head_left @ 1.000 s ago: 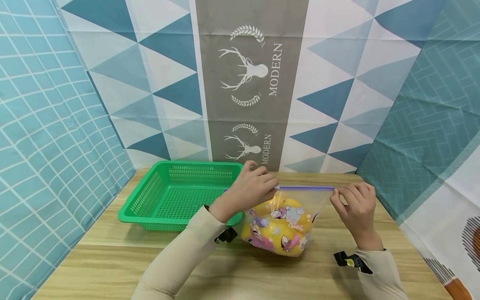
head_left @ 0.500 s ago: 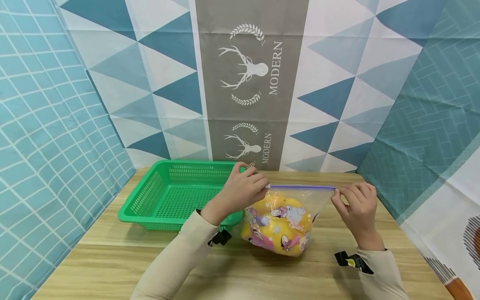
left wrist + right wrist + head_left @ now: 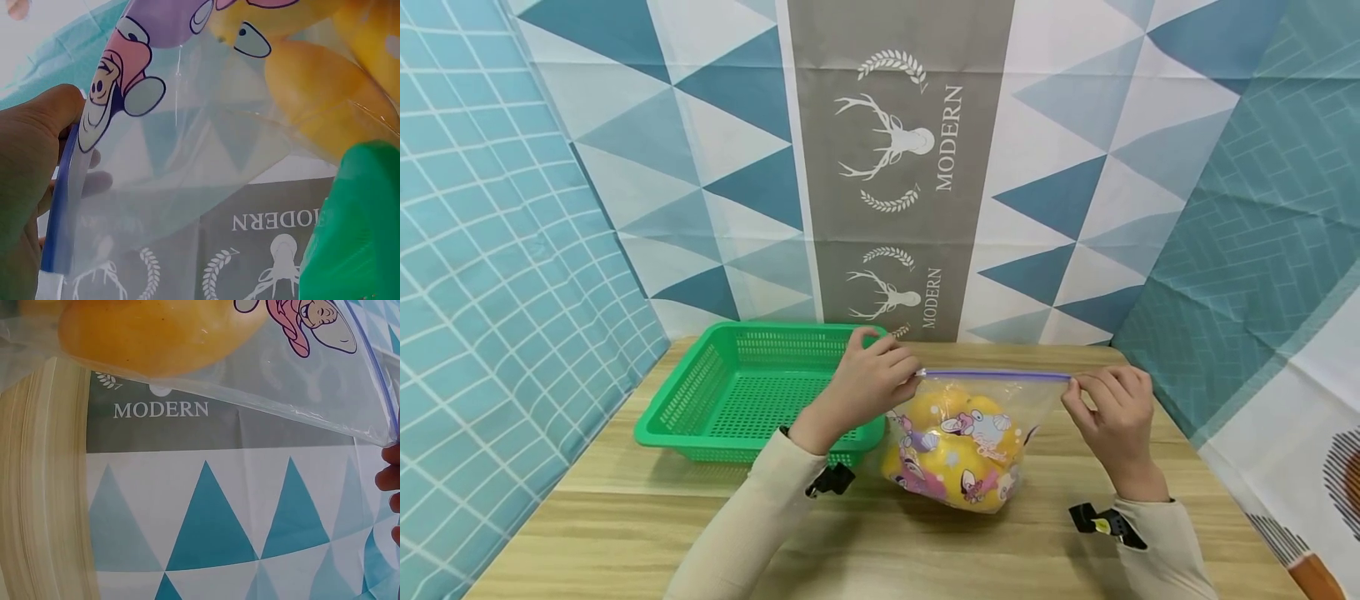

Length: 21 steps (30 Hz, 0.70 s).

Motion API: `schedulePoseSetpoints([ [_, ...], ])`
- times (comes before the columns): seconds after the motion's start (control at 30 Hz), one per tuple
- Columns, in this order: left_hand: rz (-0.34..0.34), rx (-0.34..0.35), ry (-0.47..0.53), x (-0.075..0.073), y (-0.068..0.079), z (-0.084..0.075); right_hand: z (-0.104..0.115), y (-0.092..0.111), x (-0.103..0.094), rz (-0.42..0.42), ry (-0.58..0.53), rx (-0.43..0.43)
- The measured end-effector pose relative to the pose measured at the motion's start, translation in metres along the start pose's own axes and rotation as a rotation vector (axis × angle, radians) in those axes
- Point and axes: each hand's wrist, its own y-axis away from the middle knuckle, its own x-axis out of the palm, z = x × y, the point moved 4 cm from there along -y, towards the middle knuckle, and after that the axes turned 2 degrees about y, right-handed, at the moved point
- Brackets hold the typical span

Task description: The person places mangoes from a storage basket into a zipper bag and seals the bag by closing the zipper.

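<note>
A clear zip bag (image 3: 955, 446) with cartoon prints stands on the table, holding several rounded yellow-orange things that look like fruit (image 3: 162, 337). Along its top runs a blue-purple zip strip (image 3: 1000, 375), pulled straight between the hands. My left hand (image 3: 867, 382) pinches the strip near its left end, where a small white slider (image 3: 922, 372) shows at the fingertips. The left wrist view has the thumb on one side of the strip (image 3: 59, 212) and fingers behind the film. At the bag's top right corner, my right hand (image 3: 1112, 417) pinches the strip's other end between thumb and fingers.
A green perforated basket (image 3: 655, 429) stands on the wooden table (image 3: 625, 533) at the left, its right end close behind my left hand. Patterned cloth (image 3: 895, 183) hangs behind the table, with more cloth on both sides.
My left hand has slid leftward along the strip with the white slider, so more of the strip shows between the hands. My right hand has stayed at its corner.
</note>
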Motion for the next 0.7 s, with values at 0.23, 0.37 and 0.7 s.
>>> schedulePoseSetpoints([
  [0.23,-0.034,-0.017,0.031,-0.003,0.008,0.006,0.0,0.001,-0.001,0.002,0.006,0.006],
  [0.37,-0.055,-0.016,0.025,-0.004,0.011,0.009,-0.001,0.002,-0.001,0.004,0.006,0.009],
  [0.7,-0.089,-0.028,0.028,-0.008,0.021,0.015,-0.001,0.004,-0.002,0.01,0.003,0.013],
])
